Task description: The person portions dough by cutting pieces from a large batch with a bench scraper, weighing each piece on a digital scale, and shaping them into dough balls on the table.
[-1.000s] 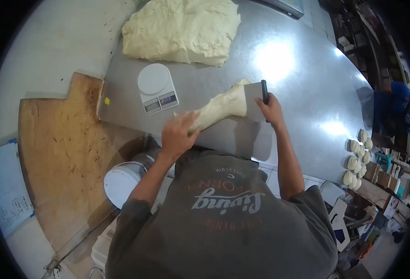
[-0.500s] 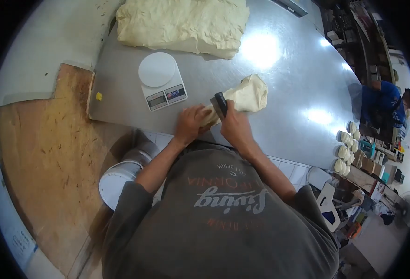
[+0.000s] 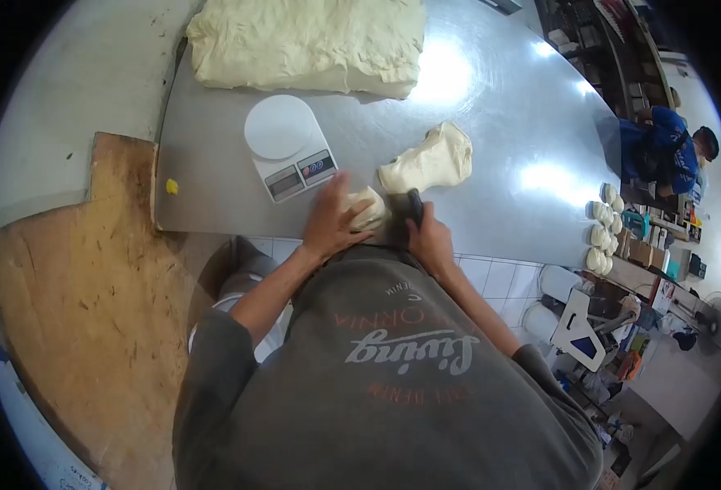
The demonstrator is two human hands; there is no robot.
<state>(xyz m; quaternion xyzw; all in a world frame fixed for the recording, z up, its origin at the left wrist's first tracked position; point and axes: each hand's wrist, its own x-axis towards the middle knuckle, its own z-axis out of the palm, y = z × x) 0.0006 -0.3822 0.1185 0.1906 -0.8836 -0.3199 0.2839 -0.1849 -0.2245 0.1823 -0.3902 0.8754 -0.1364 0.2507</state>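
My left hand (image 3: pixel 331 220) is curled round a small piece of dough (image 3: pixel 366 209) near the table's front edge. Beside it, my right hand (image 3: pixel 431 238) grips the black handle of a scraper (image 3: pixel 414 207), whose blade is mostly hidden. A longer strip of dough (image 3: pixel 432 161) lies just beyond the scraper, apart from the small piece. The white digital scale (image 3: pixel 279 129) stands to the left with nothing on its round plate. Behind the scale rests a large slab of dough (image 3: pixel 307 45).
Several dough balls (image 3: pixel 601 235) sit at the right end of the metal table (image 3: pixel 507 155). A yellow scrap (image 3: pixel 171 187) lies near its left edge. At far right is another person (image 3: pixel 671 151) in blue. A wooden board (image 3: pixel 91 302) is at left.
The scraper has moved left to the near end of the strip, and a small piece is now separate from it. My left hand has closed round that piece.
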